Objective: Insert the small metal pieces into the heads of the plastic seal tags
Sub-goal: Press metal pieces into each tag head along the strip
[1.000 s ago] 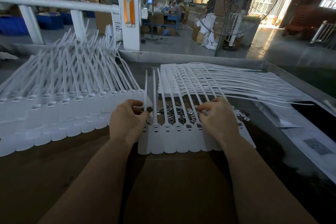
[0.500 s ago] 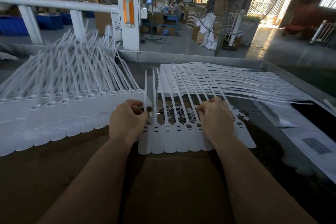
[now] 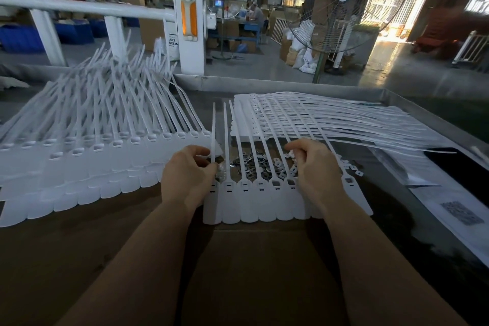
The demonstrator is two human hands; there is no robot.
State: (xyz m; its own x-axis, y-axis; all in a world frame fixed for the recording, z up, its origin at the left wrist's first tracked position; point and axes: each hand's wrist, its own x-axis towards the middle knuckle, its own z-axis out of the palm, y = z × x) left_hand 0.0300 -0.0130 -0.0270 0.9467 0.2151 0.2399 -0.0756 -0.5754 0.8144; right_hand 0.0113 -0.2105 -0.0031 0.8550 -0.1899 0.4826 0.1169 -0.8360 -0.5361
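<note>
While left hand (image 3: 189, 180) pinches the leftmost strap to steady the seal tags (image 3: 264, 201) row mid-desk, right hand (image 3: 315, 167) fingers curl into the metal pieces (image 3: 254, 164) pile just behind; can't tell if one's grabbed.

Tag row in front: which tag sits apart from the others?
The rightmost tag, right of the right hand. It is splayed outward with a gap, while the other tags lie edge to edge.
</note>
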